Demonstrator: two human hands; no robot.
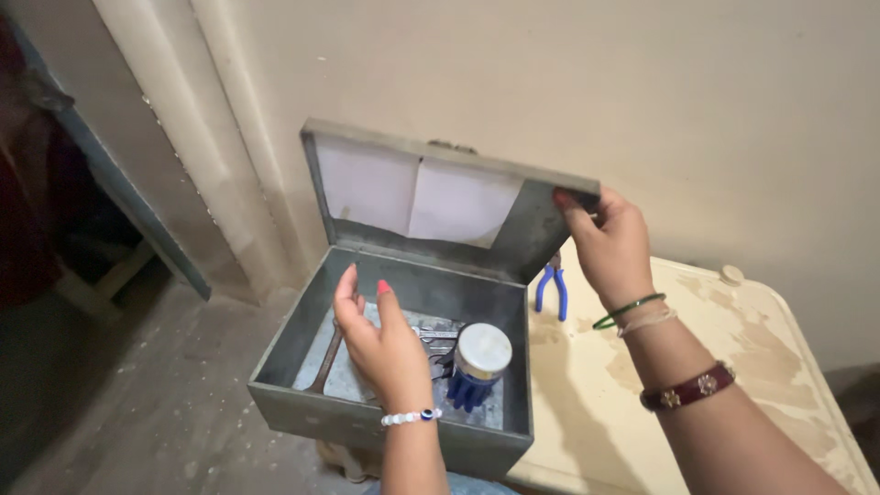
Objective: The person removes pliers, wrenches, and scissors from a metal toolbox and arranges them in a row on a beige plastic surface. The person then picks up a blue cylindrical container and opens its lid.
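A grey metal toolbox (298, 403) stands open on the corner of a worn cream table (733, 339). My right hand (610, 243) grips the right corner of the raised lid (532, 225), which has white paper stuck inside it. My left hand (380, 344) hovers over the box's inside with fingers apart, holding nothing. Below it lie metal wrenches (438, 335), a long flat tool (323, 365) and a jar with a white lid (483, 353) over something blue.
Blue-handled pliers (552, 286) lie on the table just right of the box. A beige wall rises behind. To the left are a dusty concrete floor (137, 403) and a dark doorway with a blue-grey frame (119, 183).
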